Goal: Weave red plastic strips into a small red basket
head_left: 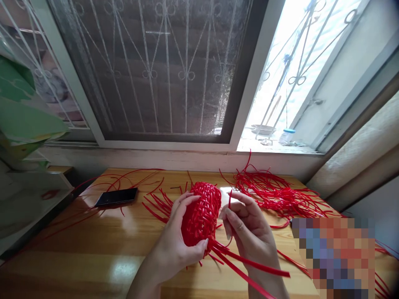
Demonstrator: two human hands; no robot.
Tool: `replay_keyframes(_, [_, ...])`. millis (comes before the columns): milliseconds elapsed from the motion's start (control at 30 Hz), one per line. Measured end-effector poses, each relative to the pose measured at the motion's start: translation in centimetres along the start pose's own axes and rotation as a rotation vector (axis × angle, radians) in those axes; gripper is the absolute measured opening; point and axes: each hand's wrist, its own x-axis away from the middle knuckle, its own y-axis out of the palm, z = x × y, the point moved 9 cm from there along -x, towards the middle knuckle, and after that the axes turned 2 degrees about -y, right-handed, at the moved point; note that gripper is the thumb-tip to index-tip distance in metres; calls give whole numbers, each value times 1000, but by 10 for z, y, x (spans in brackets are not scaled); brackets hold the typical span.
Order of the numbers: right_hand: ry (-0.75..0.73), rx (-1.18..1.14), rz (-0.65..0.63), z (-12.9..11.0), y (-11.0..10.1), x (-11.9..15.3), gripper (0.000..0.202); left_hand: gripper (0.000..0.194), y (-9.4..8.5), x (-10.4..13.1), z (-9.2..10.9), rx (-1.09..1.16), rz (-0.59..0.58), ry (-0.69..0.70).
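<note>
A woven red piece [204,211], rounded like a small basket, is tilted above the wooden table [131,257]. Loose red strips [249,263] stick out from its lower right end and from its left side. My left hand [182,232] wraps round it, fingers on the far left side and thumb at the lower edge. Just to the right, my right hand [249,224] pinches one thin red strip [230,201] between thumb and fingers. That strip curves down beside the woven piece.
A dark phone [116,197] lies at the left on the table, with loose strips around it. A heap of red strips [280,193] covers the back right. A blurred, pixelated item [339,253] is at the front right. Behind the table is a barred window [168,143].
</note>
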Motion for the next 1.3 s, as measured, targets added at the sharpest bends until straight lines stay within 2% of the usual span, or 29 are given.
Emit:
replay_keyframes(167, [-58, -93, 179, -2, -8, 1, 8, 77, -2, 3, 7, -147, 48, 20])
replay_keyframes(300, [-196, -74, 199, -17, -5, 4, 8, 78, 0, 7, 10, -265, 8, 11])
replay_keyframes(433, [-244, 93, 66, -21, 7, 10, 15, 80, 1, 10, 17, -344, -22, 68])
replay_keyframes(567, [-96, 157, -214, -2, 28, 12, 22, 72, 4, 10, 26, -359, -18, 152])
replay_keyframes(667, [-59, 201, -297, 4, 32, 12, 25, 75, 5, 9, 28, -371, -1, 180])
replay_keyframes(867, [-184, 392, -170, -3, 21, 9, 23, 82, 6, 14, 32, -382, -1, 233])
replay_keyframes(1000, [-300, 489, -41, -6, 19, 9, 22, 100, 7, 13, 28, -373, -19, 206])
replay_keyframes(1167, [-470, 706, -56, -13, 30, 12, 22, 114, 12, 12, 21, -200, -74, 195])
replay_keyframes(1233, [-461, 682, -70, -9, 28, 11, 22, 113, 13, 12, 20, -127, -88, 194])
replay_keyframes(1300, [-374, 573, -57, 0, 20, 5, 24, 107, 11, 10, 19, -84, -98, 188])
